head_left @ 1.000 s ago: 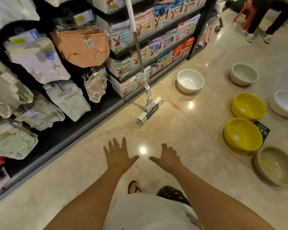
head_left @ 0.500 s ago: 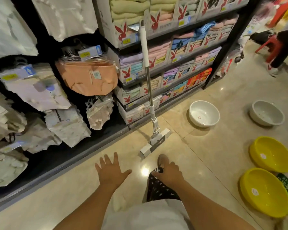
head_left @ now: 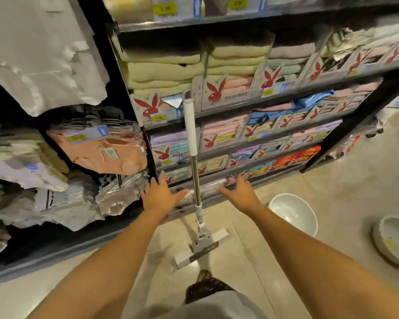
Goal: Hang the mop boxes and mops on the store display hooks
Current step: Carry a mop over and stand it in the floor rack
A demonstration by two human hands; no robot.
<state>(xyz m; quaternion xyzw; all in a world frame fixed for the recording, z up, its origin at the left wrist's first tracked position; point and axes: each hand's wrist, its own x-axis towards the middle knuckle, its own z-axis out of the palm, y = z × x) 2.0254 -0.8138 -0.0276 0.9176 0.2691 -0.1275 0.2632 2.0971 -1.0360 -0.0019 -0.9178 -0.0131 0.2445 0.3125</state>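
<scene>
Fingers (head_left: 162,180) of the left hand (head_left: 160,199) are spread, gripping nothing; those of the right hand (head_left: 241,195) are splayed and empty. Between the fingertips stands the flat mop with white grip, steel shaft and white sponge head (head_left: 189,130), upright, its top against the black towel shelving (head_left: 240,18) beyond the fingers, its head on the beige tiled floor (head_left: 251,249) below them. Left thumb tip appears just short of the shaft; blur prevents certainty. Right of the right fingers sits a pale round plastic basin (head_left: 293,214).

price tags (head_left: 165,8): blurred, unreadable | basin (head_left: 392,236): cut by right edge
</scene>
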